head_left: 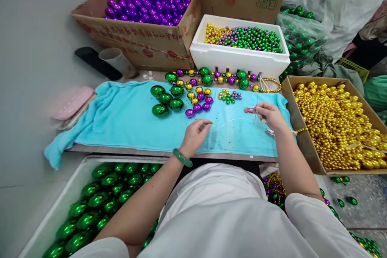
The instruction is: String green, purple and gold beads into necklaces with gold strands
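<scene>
I sit or stand at a counter (99,150) with a blue cloth (121,117) on it. I call the middle of the cloth the middle of the clock, and 12 is straight ahead of me.

My right hand (268,115) is at 3 o'clock. Its fingers pinch a thin needle (257,98) that points up. A little red thing (249,110) is just beside those fingertips. My left hand (197,134) is near the middle, toward 4, with its fingers curled and close together. A clear string (232,120) goes from by its fingertips toward my right hand, over the cloth. I cannot tell if my left fingers pinch it.

Big shiny green balls (165,98) sit at 11 o'clock. Gold and purple balls (197,108) are at 1, and tiny beads (232,99) are at 2. Behind them lies a long bead chain (207,80).

Farther off, a box of purple balls (127,36) is at 11, a white foam box (238,58) of small beads at 1, and a box of gold beads (305,137) at 3.
</scene>
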Tool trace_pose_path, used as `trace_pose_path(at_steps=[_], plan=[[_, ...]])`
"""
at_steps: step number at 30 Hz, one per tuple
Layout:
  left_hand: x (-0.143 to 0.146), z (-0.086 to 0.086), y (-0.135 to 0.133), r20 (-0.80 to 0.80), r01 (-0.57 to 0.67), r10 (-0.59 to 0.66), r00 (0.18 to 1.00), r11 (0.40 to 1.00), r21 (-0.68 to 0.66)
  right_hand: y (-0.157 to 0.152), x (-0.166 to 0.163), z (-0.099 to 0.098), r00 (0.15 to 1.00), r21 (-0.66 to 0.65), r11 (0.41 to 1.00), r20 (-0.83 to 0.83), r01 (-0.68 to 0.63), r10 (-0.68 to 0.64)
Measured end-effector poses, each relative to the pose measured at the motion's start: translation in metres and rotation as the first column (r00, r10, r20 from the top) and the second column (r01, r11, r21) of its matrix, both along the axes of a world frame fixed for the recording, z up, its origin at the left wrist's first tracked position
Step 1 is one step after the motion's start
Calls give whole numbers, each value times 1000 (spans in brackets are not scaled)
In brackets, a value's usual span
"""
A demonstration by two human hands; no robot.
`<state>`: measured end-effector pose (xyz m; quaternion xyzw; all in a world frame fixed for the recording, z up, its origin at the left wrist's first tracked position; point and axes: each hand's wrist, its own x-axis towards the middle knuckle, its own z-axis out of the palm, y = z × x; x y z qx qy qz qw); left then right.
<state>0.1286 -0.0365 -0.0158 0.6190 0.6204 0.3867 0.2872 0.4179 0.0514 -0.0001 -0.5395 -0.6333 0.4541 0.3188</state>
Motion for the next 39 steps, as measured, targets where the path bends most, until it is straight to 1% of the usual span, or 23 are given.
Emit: trace_pose_path(at_steps=[1,2,3,5,7,9,11,13,14,15,17,18,19,21,23,25,27,29,32,33,35,37,39], plan=[[3,3,0,14,11,-11,1000,1000,7,-2,-3,9,978,-74,997,-210,-11,-5],[6,7,0,28,27,-28,999,1000,14,-5,-6,17,928,-130,991,-371,-32,-18],[9,10,0,43,47,-48,998,999,21,-7,-10,24,884,-158,986,-467,-53,-27],[15,14,0,70,92,-94,993,995,28,-13,-18,35,827,-172,983,-560,-68,-41],[19,16,1,97,130,-131,987,991,18,-18,-27,41,797,-162,985,-601,-59,-51],[23,17,2,149,144,-141,979,990,-8,-24,-35,44,784,-157,986,-617,-47,-60],[29,22,4,247,139,-129,960,990,-24,-30,-44,46,783,-159,986,-619,-41,-68],[37,31,8,395,183,-151,906,982,-45,-36,-54,49,776,-154,987,-627,-33,-72],[41,37,11,478,243,-184,859,968,-63,-38,-59,51,769,-148,988,-635,-32,-70],[45,44,13,555,325,-226,801,942,-85,-40,-65,54,763,-140,990,-643,-35,-64],[51,54,18,662,484,-284,694,864,-136,-42,-74,61,761,-118,992,-647,-36,-49],[52,58,21,689,528,-287,665,833,-162,-42,-78,64,766,-105,994,-642,-26,-47],[51,60,23,702,545,-276,656,818,-187,-41,-81,68,771,-90,996,-635,-8,-51],[46,60,27,706,524,-235,668,823,-222,-37,-84,75,769,-61,997,-634,50,-77],[39,57,31,704,500,-208,679,834,-236,-31,-85,79,746,-41,992,-656,116,-114],[31,54,33,701,494,-196,686,833,-250,-24,-85,80,720,-43,988,-680,149,-138],[25,52,36,699,483,-177,693,834,-267,-18,-85,78,709,-58,987,-690,147,-146],[21,50,38,692,464,-157,705,840,-282,-14,-84,75,708,-77,990,-693,116,-137],[17,50,44,633,441,-160,757,841,-314,-14,-77,78,711,-82,993,-693,83,-117],[16,50,47,604,436,-172,778,840,-322,-14,-72,82,717,-66,994,-689,90,-110],[16,51,53,545,428,-200,815,841,-331,-17,-60,97,727,2,988,-678,151,-110],[17,52,59,498,423,-226,838,844,-329,-20,-44,117,727,80,969,-676,232,-118],[19,53,67,459,420,-247,853,848,-323,-24,-29,137,717,169,942,-691,289,-96]])
